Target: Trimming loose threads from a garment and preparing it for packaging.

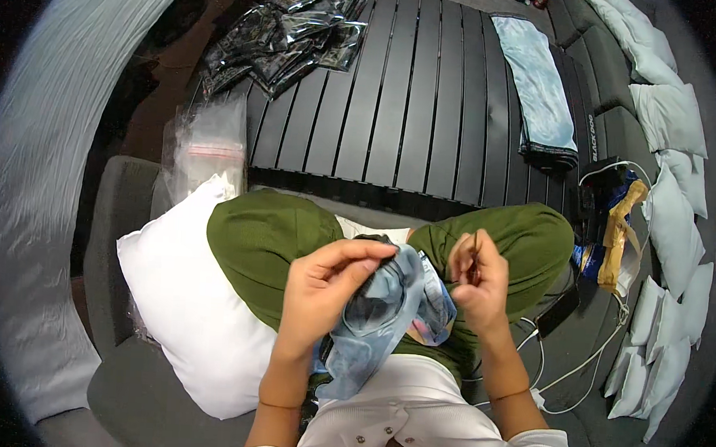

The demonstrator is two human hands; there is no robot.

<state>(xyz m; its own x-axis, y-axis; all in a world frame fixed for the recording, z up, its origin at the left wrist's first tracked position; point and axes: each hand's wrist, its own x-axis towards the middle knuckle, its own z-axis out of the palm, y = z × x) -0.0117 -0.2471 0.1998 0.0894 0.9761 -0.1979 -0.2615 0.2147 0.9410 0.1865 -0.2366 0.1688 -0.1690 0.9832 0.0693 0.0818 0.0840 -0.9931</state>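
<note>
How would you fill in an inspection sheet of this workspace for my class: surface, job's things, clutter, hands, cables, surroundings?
Surface: black slatted table, bearing glossy black packets at far left and a folded light-blue cloth at right.
Job's things: crumpled blue fabric piece above the lap.
Clutter: clear plastic bags, white pillow, gold-and-blue bag.
Hands: left hand pinches the fabric; right hand is raised beside it, grip unclear.
Cables: white cables, loose on the right.
Surroundings: dark grey seat, pale cushions at right.
</note>
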